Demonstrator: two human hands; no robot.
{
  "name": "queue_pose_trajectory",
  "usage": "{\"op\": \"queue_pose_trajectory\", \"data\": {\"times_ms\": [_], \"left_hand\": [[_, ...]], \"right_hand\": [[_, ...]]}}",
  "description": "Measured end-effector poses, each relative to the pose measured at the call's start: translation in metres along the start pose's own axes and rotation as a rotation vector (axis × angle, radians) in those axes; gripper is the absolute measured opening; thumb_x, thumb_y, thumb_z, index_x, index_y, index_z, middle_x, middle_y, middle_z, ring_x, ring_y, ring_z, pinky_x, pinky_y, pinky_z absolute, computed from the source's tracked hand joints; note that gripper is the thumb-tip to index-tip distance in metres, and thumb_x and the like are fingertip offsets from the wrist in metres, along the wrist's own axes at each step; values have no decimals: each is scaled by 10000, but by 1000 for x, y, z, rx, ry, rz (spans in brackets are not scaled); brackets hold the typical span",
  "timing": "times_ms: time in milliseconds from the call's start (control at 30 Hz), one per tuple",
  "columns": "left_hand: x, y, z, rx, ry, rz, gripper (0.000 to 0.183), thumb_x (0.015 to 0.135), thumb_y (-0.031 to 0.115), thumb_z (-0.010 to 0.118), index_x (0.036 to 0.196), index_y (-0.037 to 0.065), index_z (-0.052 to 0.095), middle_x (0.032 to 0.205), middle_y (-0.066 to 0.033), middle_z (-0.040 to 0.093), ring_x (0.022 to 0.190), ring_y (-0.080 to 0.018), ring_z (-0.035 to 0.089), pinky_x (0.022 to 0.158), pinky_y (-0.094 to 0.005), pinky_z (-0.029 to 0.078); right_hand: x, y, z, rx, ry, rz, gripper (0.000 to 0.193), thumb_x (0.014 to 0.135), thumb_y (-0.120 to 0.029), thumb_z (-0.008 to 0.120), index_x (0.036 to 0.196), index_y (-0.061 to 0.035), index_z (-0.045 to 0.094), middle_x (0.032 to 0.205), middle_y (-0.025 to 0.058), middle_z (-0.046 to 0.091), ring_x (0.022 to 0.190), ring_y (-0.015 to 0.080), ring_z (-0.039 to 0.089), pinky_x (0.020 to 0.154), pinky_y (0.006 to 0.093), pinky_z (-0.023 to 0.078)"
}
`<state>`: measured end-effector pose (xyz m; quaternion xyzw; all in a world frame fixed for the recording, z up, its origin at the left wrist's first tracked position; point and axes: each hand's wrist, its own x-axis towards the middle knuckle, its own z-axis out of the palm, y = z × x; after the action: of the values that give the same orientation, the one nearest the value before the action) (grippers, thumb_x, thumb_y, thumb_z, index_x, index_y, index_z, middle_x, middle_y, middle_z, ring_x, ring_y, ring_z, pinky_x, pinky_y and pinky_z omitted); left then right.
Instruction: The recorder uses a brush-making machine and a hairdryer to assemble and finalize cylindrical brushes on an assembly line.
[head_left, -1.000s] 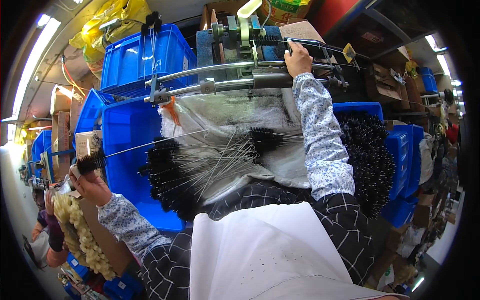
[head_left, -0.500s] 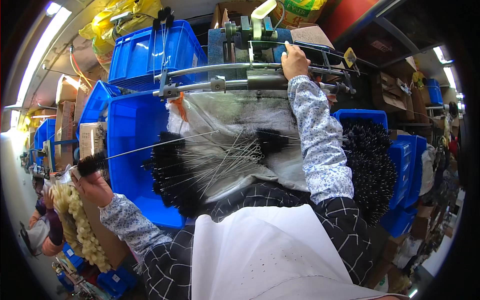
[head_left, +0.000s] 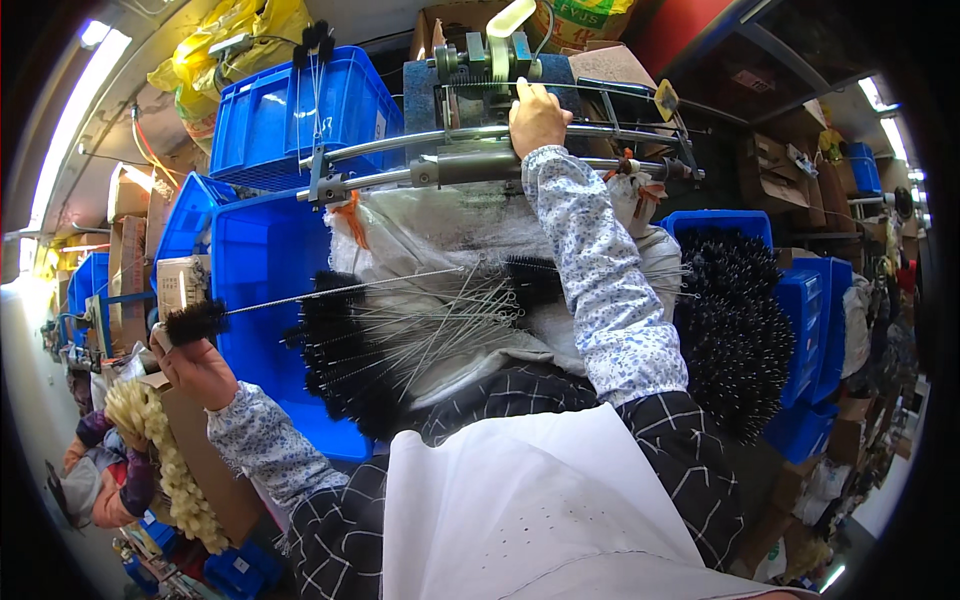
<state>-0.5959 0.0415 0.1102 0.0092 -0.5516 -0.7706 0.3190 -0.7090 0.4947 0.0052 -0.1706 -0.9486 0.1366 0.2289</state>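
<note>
At the far left my left hand (head_left: 198, 370) is closed on a wire brush (head_left: 197, 322), near its black bristle head. Its twisted wire handle points right, over a blue bin. A pale piece shows by the fingertips, perhaps a finger wrap. My right hand (head_left: 538, 118) is closed around a thin wire rod (head_left: 590, 86) at the machine (head_left: 490, 62), just above a sliding metal cylinder (head_left: 475, 165) on two rails. What lies under its fingers is hidden. Several black wire brushes (head_left: 345, 345) rest across my lap, wire loops toward the middle.
The open blue bin (head_left: 258, 260) stands left of my lap, another blue crate (head_left: 300, 120) behind it. At right, a large heap of black brushes (head_left: 735, 330) fills a blue bin. A co-worker (head_left: 115, 480) handles pale bundles (head_left: 170, 480) at lower left.
My right hand has moved left along the machine, and the sliding cylinder and thin rod have shifted left too. My left hand still holds the brush, nearly in place. The co-worker has leaned in.
</note>
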Motion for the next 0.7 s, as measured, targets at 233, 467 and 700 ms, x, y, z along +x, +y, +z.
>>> {"op": "queue_pose_trajectory", "data": {"times_ms": [233,467,700], "left_hand": [[6,0,-17,-12,50,6,326,838,107,469,1118,-49,414,1044,-160,508,954,-226,516,839,-330,448],[0,-6,8,-27,-34,-20,303,846,119,455,1100,-44,427,1043,-138,512,941,-211,522,826,-308,440],[-5,-8,24,-98,-168,-41,281,844,98,437,1095,-27,440,1034,-123,521,935,-199,521,816,-283,434]], "right_hand": [[1,12,-6,5,12,-15,253,805,-113,449,1039,-89,543,941,43,546,869,187,522,708,391,368],[2,8,1,17,30,3,240,799,-114,453,1019,-92,546,932,46,545,880,191,518,707,396,363],[2,2,-7,27,-93,31,323,748,-154,522,1067,-102,517,968,55,532,919,215,504,721,390,369]]}}
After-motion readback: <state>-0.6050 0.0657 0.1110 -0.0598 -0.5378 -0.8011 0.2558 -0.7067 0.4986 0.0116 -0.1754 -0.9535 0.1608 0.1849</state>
